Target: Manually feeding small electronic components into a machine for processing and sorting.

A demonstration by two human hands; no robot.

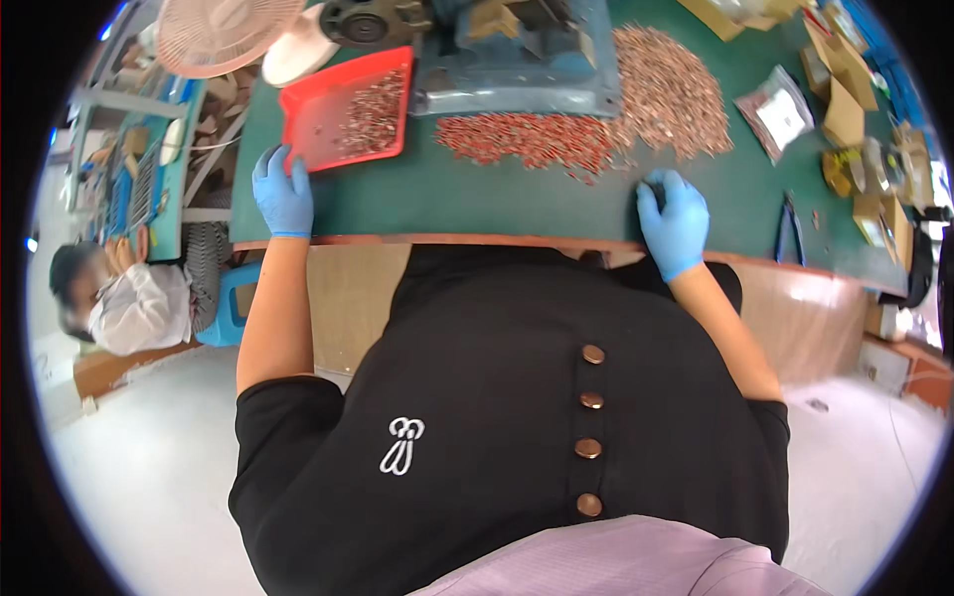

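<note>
My left hand (282, 193), in a blue glove, rests on the green table (477, 199) and touches the near corner of a red tray (343, 109) that holds small reddish parts. My right hand (675, 221), also blue-gloved, lies flat near the table's front edge, just below a big heap of small copper-coloured and red parts (616, 114). Neither hand visibly holds anything; the fingers of both are loosely curled. A blue-grey machine (517, 60) stands behind the heap.
A pink fan (224, 30) stands at the back left. A clear bag of parts (778, 114), cardboard boxes (845, 89) and dark pliers (790, 230) lie at the right. Another person (119, 298) sits at a bench on the left.
</note>
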